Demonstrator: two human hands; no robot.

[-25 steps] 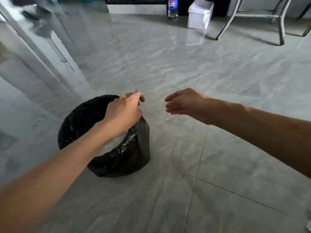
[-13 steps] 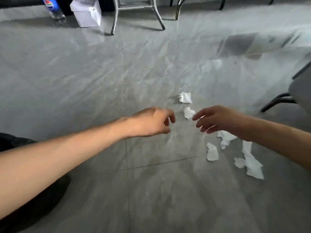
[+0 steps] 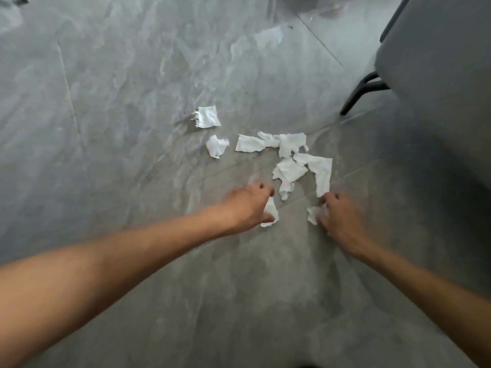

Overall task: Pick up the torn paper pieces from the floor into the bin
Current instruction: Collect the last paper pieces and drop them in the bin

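Several white torn paper pieces lie scattered on the grey marble floor: a squarish piece (image 3: 207, 117), a crumpled piece (image 3: 216, 146), a long strip (image 3: 271, 143) and a joined cluster (image 3: 305, 168). My left hand (image 3: 248, 205) is down at the floor, with thumb and fingers closed around a small paper piece (image 3: 271, 211). My right hand (image 3: 338, 217) is beside it, its curled fingers pinching another small paper piece (image 3: 313, 214). Both hands are blurred by motion. The bin is out of view.
A grey upholstered chair (image 3: 438, 75) with a black metal leg (image 3: 364, 88) stands at the right, close to the papers. Tile seams run across the glossy floor (image 3: 132, 102).
The view swung from the black bin to the paper pile. Both hands went from hovering open above the floor down onto two near paper pieces and closed on them.
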